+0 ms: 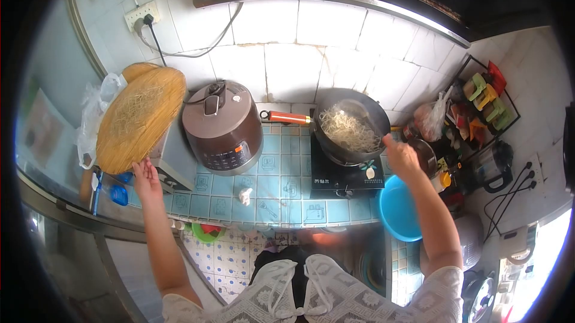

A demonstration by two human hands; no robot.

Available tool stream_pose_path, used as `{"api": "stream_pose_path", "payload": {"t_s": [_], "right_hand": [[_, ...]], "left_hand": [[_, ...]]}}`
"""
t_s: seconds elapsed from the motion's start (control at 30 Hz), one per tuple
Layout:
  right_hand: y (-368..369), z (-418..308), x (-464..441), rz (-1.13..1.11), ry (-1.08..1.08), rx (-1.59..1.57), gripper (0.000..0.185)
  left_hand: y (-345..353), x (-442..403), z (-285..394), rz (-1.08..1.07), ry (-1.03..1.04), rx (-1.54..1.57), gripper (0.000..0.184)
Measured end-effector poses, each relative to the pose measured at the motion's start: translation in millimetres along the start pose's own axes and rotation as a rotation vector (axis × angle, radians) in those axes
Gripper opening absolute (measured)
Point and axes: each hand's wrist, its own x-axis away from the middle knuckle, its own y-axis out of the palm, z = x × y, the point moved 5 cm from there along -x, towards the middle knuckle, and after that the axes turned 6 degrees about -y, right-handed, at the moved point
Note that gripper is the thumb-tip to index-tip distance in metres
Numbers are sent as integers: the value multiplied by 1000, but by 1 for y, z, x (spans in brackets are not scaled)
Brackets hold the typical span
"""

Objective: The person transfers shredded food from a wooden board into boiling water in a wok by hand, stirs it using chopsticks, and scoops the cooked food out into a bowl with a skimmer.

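Observation:
At the left, my left hand [145,177] pinches the lower edge of a round woven straw tray [171,92], which is tilted up and has a few pale strands on its surface. My right hand [402,156] is closed at the right rim of a dark wok [383,120]; what its fingers wrap around is hidden. Pale noodles [344,129] lie in the wok, whose red handle [287,117] points left. Under the wok is a black cooktop [335,182]. Part of what looks like a spatula shows among the noodles, but I cannot tell clearly.
A brown electric pressure cooker [218,125] stands between the tray and the wok. A blue basin [398,209] sits below my right forearm. A crumpled white scrap [245,196] lies on the blue tiled counter [287,188]. Bottles and a spice rack [488,98] crowd the right.

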Motion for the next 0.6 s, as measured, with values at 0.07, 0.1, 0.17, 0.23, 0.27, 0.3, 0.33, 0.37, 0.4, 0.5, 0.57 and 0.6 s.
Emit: {"api": "stream_pose_path", "payload": {"t_s": [0.07, 0.1, 0.17, 0.23, 0.27, 0.3, 0.33, 0.37, 0.4, 0.5, 0.57, 0.6], "right_hand": [[-8, 18, -9, -34, 66, 134, 30], [-8, 26, -16, -73, 90, 174, 32], [-5, 30, -26, -86, 109, 244, 27], [14, 40, -43, -101, -27, 307, 20], [5, 35, -57, -99, -22, 305, 20], [9, 32, -70, -488, 111, 169, 18], [14, 31, -73, -872, 241, 24, 17], [9, 37, -83, -871, 239, 24, 17], [7, 48, -87, -864, 432, -257, 17], [1, 50, -79, -673, 746, -768, 15], [-5, 43, -78, -591, 712, -977, 14], [-14, 36, -76, -553, 634, -963, 13]], "left_hand": [[-7, 12, 2, 161, -9, -85, 43], [-5, 20, 3, 159, -13, -92, 43], [4, 34, 19, 230, 166, -253, 30], [26, 30, 47, 161, 290, -529, 27], [43, 26, 65, 95, 413, -807, 24], [63, 19, 84, 65, 476, -1046, 24], [83, 6, 98, 37, 538, -1284, 23], [86, -18, 105, 59, 478, -1211, 23], [84, -43, 116, 78, 420, -1140, 24], [39, -152, 123, 72, 291, -739, 29], [29, -174, 128, 36, 238, -887, 29], [25, -181, 124, 10, 172, -1046, 30]]}}
